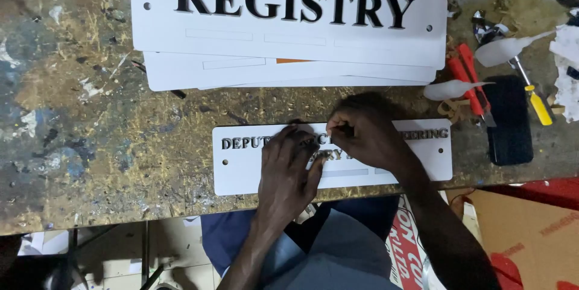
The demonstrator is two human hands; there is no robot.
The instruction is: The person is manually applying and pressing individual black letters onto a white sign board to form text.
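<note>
The worn, paint-stained wooden workbench (pixel 90 127) fills most of the view, its near edge running just below the work; its left part is bare of tools. A stack of large white rectangular sign plates (pixel 289 25) with black raised lettering lies across the far side, well apart from the hands. Near the front edge lies the smaller white rectangular sign plate (pixel 241 169) with small black letters, its lower edge close to the bench edge. The left hand (pixel 288 172) rests flat on this plate, fingers spread and pressing down on its middle. The right hand (pixel 368 136) sits just beside it, fingertips pinched together at the row of letters; whether they grip a letter cannot be told. To the right, close to the plate's end, lie a black rectangular phone-like slab (pixel 509 121), a red-handled cutter (pixel 469 76), a yellow-handled screwdriver (pixel 534 94) and two white pointed plastic nozzles (pixel 452 89), crowding that side.
</note>
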